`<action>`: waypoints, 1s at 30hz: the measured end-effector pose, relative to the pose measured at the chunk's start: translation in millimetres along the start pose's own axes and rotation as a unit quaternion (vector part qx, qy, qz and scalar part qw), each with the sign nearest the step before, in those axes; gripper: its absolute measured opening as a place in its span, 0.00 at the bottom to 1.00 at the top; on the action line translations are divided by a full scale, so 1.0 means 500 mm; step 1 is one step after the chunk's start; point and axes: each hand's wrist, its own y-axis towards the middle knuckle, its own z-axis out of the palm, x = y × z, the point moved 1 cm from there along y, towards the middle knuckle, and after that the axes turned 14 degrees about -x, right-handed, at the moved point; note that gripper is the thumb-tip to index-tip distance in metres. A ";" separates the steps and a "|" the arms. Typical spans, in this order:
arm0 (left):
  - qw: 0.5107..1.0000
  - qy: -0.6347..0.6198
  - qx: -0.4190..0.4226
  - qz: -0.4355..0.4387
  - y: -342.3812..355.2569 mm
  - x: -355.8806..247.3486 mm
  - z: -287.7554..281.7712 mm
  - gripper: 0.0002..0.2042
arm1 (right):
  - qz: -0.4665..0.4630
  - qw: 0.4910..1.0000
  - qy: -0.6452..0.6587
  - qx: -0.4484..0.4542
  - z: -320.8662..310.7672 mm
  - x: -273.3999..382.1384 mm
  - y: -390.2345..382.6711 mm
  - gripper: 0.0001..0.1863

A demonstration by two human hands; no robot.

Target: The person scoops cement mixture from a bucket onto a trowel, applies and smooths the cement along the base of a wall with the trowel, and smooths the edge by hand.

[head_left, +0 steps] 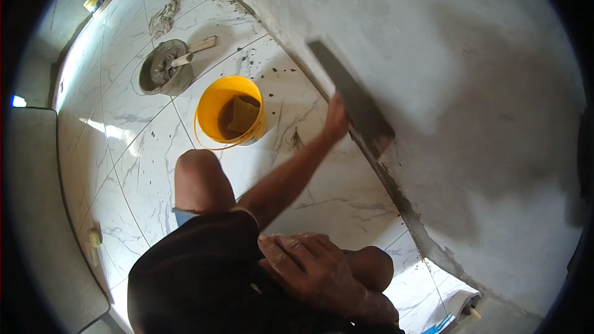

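Observation:
My left hand (336,120) reaches out to the wall on the right and grips a long, flat, dark plastering float (351,89). Its blade lies close along the grey plastered wall (396,18), slanting from upper left to lower right; I cannot tell whether it touches all along. My right hand (312,269) rests near my bent knee, its fingers stretched out and nothing visible in it. On the tiles ahead stands a yellow bucket (213,102) of brownish water, with a sponge-like block (243,114) in it. Beyond it a grey bucket (182,80) holds wet mortar (162,65) and a wooden-handled tool (192,52).
Crumbs of mortar (275,70) dot the white tiled floor (139,179) near the wall's foot. A crumpled rag-like thing (164,18) lies beyond the buckets. A small yellow container (94,0) sits far left. At lower right is a cylindrical object (461,302).

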 end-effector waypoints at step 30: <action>0.983 -0.131 -0.123 0.034 0.445 -0.629 -0.571 0.15 | 0.219 0.944 -0.195 0.152 0.395 -0.232 0.135 0.23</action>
